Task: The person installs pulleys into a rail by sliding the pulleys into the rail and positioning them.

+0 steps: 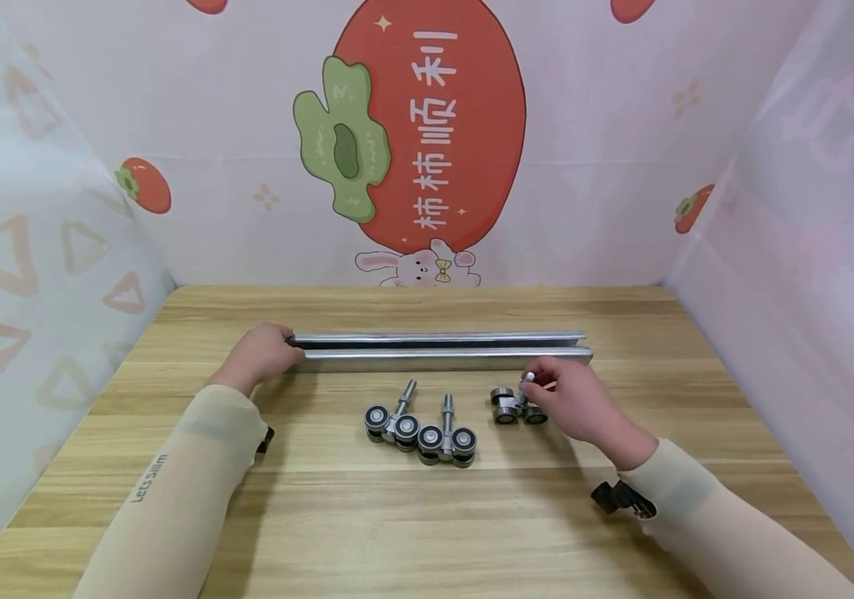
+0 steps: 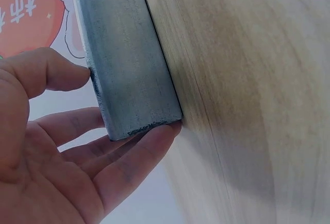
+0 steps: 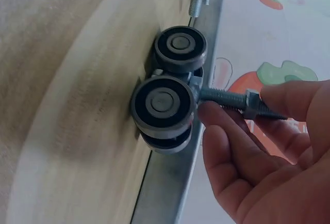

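A steel channel rail (image 1: 442, 360) lies crosswise on the wooden table, its open slot facing up. My left hand (image 1: 260, 353) grips its left end, thumb on the top edge and fingers around the cut end of the rail (image 2: 129, 59). In front of the rail's right part, my right hand (image 1: 573, 399) pinches the threaded bolt of a roller trolley (image 1: 508, 408). The bolt points up, and in the right wrist view the thumb is by the nut on the trolley (image 3: 164, 102). Its wheels are close over the tabletop.
Two more roller trolleys lie side by side in front of the rail, the left trolley (image 1: 391, 424) and the middle trolley (image 1: 447, 445), bolts pointing away from me. Printed sheets (image 1: 232, 108) enclose the wooden table (image 1: 397, 541) at the back and both sides.
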Demonstrator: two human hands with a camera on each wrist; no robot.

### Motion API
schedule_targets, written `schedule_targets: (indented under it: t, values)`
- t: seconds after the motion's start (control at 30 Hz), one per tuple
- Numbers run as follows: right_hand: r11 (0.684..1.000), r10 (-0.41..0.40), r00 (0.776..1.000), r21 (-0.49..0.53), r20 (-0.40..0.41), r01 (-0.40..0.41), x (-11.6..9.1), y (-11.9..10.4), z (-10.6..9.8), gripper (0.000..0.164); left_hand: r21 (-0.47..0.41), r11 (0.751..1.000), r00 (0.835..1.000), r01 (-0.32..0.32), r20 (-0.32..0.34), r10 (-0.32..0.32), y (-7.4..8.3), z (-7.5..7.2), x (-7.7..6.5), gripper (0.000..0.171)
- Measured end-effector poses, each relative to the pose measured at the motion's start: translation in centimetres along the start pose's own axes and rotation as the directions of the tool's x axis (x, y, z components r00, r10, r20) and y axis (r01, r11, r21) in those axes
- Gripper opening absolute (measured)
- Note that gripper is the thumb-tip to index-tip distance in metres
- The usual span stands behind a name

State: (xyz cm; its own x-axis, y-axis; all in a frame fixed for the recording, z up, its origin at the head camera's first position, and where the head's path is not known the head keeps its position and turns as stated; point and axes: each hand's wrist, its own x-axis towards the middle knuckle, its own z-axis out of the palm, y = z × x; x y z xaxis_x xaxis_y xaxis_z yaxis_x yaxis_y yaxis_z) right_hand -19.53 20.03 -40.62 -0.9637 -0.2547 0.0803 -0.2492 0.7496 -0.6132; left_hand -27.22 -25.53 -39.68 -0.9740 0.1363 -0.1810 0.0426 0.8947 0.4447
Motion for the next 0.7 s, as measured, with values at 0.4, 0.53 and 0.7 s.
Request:
schedule_targets:
  t: [0.4, 0.53, 0.7]
  values:
    - [0.997, -0.046, 0.997, -0.063, -0.060, 0.042, 0.14, -0.16, 0.29, 0.007, -0.011, 1.000, 1.000, 0.014, 0.004, -0.014, -0.25, 0.07, 0.33, 0.062]
    - [0.996, -0.045, 0.997, -0.074, -0.058, 0.041, 0.23, -0.14, 0.24, 0.008, -0.022, 1.000, 1.000, 0.021, 0.004, -0.021, -0.19, 0.10, 0.28, 0.062]
    - [0.994, -0.046, 0.997, -0.104, -0.058, 0.040, 0.31, 0.03, 0.32, 0.011, -0.023, 1.000, 1.000, 0.021, 0.002, -0.021, -0.22, 0.14, 0.25, 0.063]
